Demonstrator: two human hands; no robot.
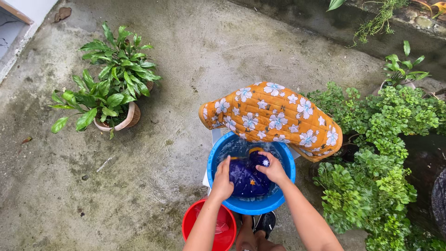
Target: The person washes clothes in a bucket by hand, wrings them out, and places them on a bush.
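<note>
A blue basin point(219, 154) of water holds a dark blue cloth point(245, 177) with small star marks. My left hand point(222, 181) is closed on the cloth's left side. On the right side, my right hand point(273, 169) grips the same cloth. Both hands are pressed down into the basin. Behind the basin, an orange quilted cloth with white flowers point(272, 117) is draped over something that it hides.
A red bucket point(210, 227) stands by my feet, below the basin. A potted leafy plant point(108, 94) sits to the left on wet concrete point(139, 186). Dense green shrubs point(381, 158) fill the right side. A white wall corner point(18, 23) is at top left.
</note>
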